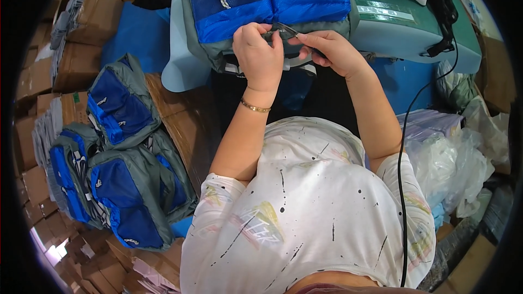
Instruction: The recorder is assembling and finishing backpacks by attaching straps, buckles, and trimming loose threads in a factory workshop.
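A grey and blue bag (234,27) with two mesh pockets and corded zip pulls lies on the table in front of me. At its near edge my left hand (258,49) is closed, fingertips pinching the bag's grey edge, where a small dark label or tab shows. From the other side my right hand (332,51) grips what looks like a pair of thread snips (287,28), its thin tips pointing toward the left fingertips. The snips' handle is mostly hidden in the palm. Both hands almost meet over the bag's edge.
Several similar bags (128,196) are piled at my left, beside cardboard boxes (87,71). A green machine bed or table (392,16) extends right, with grey straps on it. A black cable (406,130) runs down my right side, near clear plastic bags (444,169).
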The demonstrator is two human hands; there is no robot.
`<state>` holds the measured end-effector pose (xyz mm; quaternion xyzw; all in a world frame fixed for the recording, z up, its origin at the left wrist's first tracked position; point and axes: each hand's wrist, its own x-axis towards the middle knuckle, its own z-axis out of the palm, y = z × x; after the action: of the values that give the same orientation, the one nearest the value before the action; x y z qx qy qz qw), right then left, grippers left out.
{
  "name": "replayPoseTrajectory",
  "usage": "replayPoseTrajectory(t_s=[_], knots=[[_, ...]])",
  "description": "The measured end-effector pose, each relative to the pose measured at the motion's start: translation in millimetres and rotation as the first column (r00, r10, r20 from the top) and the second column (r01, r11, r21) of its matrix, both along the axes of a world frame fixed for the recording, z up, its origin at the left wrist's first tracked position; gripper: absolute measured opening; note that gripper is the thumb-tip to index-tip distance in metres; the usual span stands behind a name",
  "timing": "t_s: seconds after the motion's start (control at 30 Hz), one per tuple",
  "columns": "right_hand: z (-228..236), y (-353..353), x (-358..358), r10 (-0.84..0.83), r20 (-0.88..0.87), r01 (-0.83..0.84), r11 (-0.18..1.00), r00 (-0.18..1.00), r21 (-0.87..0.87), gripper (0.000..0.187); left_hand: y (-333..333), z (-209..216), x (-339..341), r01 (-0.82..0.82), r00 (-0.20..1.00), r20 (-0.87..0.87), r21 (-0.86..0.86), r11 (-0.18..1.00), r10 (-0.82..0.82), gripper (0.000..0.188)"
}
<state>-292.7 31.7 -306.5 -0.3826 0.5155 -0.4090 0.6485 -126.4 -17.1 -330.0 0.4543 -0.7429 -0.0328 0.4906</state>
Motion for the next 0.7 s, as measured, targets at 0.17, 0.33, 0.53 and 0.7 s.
replayPoseTrajectory(t_s=[0.17,0.33,0.53,0.7], knots=[[-1.9,4.4,-8.4,0.012,0.035,-0.013,1.000,0.999,0.009,0.036,-4.0,-1.0,-3.8,-0.039,0.999,0.024,-0.035,0.999,0.040,0.029],[-3.7,17.0,-1.4,-0.020,-0.017,0.019,0.999,1.000,-0.040,0.034,-9.3,-6.9,-5.6,-0.060,0.998,0.031,-0.096,0.994,0.063,0.028],[-4.0,24.1,15.7,-0.612,-0.572,0.000,0.683,0.546,-0.730,0.036,-9.1,-0.9,5.5,0.065,0.994,-0.076,-0.097,0.993,-0.073,0.027],[1.5,0.0,9.7,-0.614,-0.421,0.083,0.623,0.668,-0.778,0.038,-29.4,19.4,20.6,0.223,0.957,0.240,-0.236,0.946,-0.166,0.029]])
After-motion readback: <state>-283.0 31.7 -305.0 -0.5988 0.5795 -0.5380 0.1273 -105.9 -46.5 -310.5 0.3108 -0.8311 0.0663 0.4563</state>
